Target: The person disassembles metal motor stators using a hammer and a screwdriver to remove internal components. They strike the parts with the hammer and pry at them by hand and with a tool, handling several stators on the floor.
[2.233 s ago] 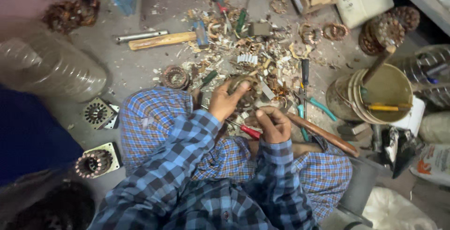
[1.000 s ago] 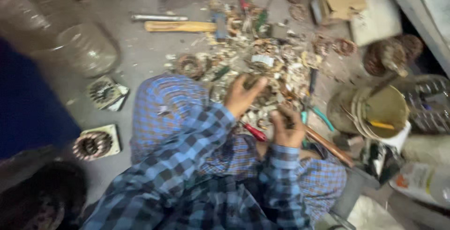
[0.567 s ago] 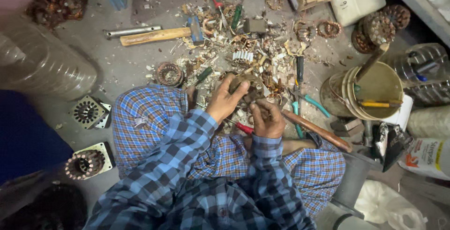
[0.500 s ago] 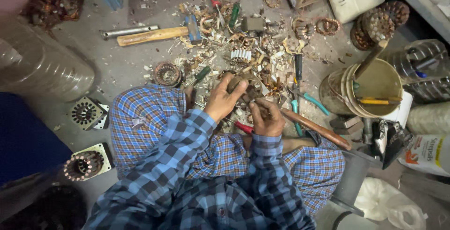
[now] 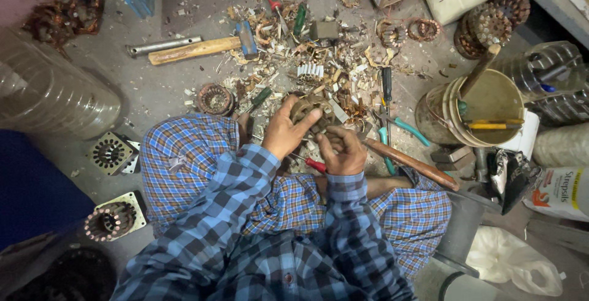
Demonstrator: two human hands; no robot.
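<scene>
Looks like we're mid-teardown on a small round motor stator [image 5: 305, 108] wound with copper, sitting on the floor right in front of the knees with the pile of copper scraps [image 5: 319, 62] spreading toward 12 o'clock. The left hand [image 5: 283, 132] is clamped over its rim to steady it, and the right hand [image 5: 341, 151], just at 4 o'clock from it, is closed around a red-handled tool [image 5: 316, 165] whose tip I can't make out. I'd guess the next bit calls for a firm hold and careful prying, since the hammer [image 5: 199, 48] lies well off at 11 o'clock.
</scene>
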